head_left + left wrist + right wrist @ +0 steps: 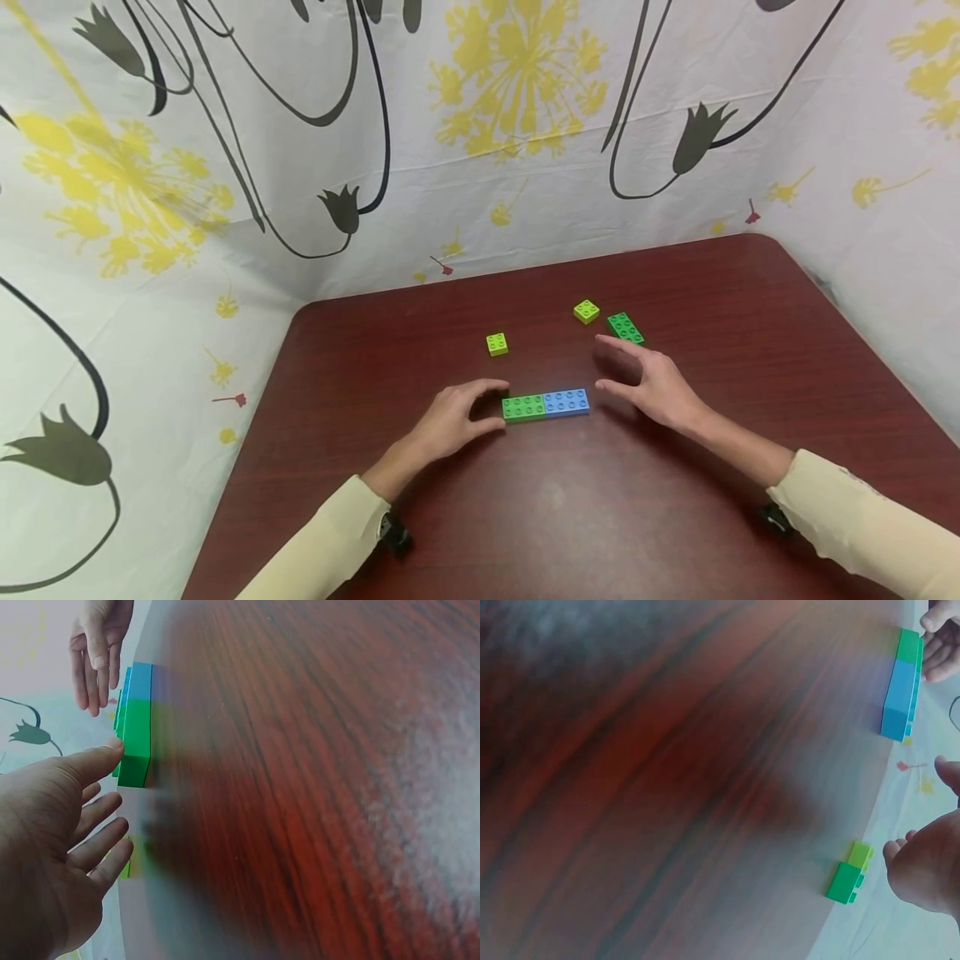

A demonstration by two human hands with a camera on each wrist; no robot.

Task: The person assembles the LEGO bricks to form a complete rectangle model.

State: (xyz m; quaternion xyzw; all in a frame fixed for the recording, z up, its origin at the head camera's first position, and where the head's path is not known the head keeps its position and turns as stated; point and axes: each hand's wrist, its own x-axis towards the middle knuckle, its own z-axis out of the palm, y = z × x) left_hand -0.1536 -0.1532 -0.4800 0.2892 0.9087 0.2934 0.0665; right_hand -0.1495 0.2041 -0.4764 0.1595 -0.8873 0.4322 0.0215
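Observation:
A green brick (522, 407) and a blue brick (566, 402) lie end to end in one row on the table. At the row's green end is the left hand (455, 417), thumb and fingers spread around that end; whether they touch it I cannot tell. The right hand (660, 388) is held just off the blue end, thumb and fingers apart, holding nothing. In the left wrist view the left thumb overlaps the edge of the green brick (136, 739). The right wrist view has a gap between the right hand (926, 862) and the blue brick (900, 697).
Two lime square bricks, one (497, 344) behind the row and one (587, 312) farther back right, lie on the dark red table (360, 350). A darker green brick (626, 327) is beyond the right hand's fingers. A patterned cloth (480, 208) hangs behind the table.

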